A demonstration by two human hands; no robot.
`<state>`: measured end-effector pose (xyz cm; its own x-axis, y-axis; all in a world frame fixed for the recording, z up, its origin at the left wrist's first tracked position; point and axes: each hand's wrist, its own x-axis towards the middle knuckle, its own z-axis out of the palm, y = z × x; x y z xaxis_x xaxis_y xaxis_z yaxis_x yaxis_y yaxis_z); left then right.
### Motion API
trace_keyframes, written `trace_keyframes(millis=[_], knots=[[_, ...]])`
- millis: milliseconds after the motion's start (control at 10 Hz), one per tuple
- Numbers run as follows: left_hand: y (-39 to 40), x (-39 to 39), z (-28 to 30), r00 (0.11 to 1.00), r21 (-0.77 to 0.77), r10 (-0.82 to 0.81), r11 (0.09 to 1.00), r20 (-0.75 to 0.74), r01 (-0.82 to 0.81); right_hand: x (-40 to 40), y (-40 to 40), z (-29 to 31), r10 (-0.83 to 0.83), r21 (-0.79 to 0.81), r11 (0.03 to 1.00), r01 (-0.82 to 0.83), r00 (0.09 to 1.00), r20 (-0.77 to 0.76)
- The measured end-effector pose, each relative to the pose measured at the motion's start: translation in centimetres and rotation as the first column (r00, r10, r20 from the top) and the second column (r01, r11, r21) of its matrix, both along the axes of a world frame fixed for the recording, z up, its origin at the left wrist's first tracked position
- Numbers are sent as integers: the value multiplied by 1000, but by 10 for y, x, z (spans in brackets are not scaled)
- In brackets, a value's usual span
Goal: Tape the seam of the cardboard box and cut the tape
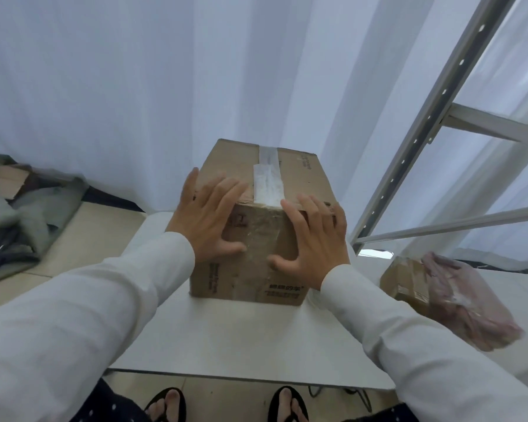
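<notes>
A closed brown cardboard box (299, 178) stands on a white table (244, 339). A strip of clear tape (267, 175) runs along its top seam and down the near face. My left hand (206, 213) lies flat over the box's near top-left edge, fingers spread, thumb on the near face. My right hand (316, 234) presses flat on the near top-right edge, thumb on the taped near face. Neither hand holds anything. No tape roll or cutter is in view.
A smaller cardboard box (401, 280) with a pinkish plastic-wrapped bundle (464, 303) on it sits at the right of the table. A metal shelf frame (421, 129) rises at right. White curtains hang behind. Grey fabric (19, 214) lies on the floor at left.
</notes>
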<state>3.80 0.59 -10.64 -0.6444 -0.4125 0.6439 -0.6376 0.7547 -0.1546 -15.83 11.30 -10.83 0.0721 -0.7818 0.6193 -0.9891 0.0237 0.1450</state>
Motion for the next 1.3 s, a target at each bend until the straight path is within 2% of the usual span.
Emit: trace_keyframes(millis=[100,200,300,500,900,1100,1200,1300], knots=[[-4,12,7,969,218,96,975,-226,-46,-13,1,19,-46,-23,998,50,987,157],[-3,15,9,947,411,153,911,-281,-25,-25,1,26,-59,55,997,44,955,291],[-4,12,12,948,511,189,859,-255,-34,-27,-3,25,-49,93,996,17,933,357],[-6,8,15,949,550,206,834,-237,-44,-32,-10,26,-58,105,994,17,917,395],[-5,12,18,968,529,181,847,-175,-63,-29,-7,30,-103,124,991,58,915,389],[-9,13,15,972,297,200,942,-125,-155,-22,-6,26,-169,137,982,130,927,335],[-9,11,22,950,265,189,956,-249,-121,-24,-9,40,-189,35,981,191,901,390],[-4,11,29,927,286,170,956,-334,-73,-23,-5,60,-141,-74,969,236,775,616]])
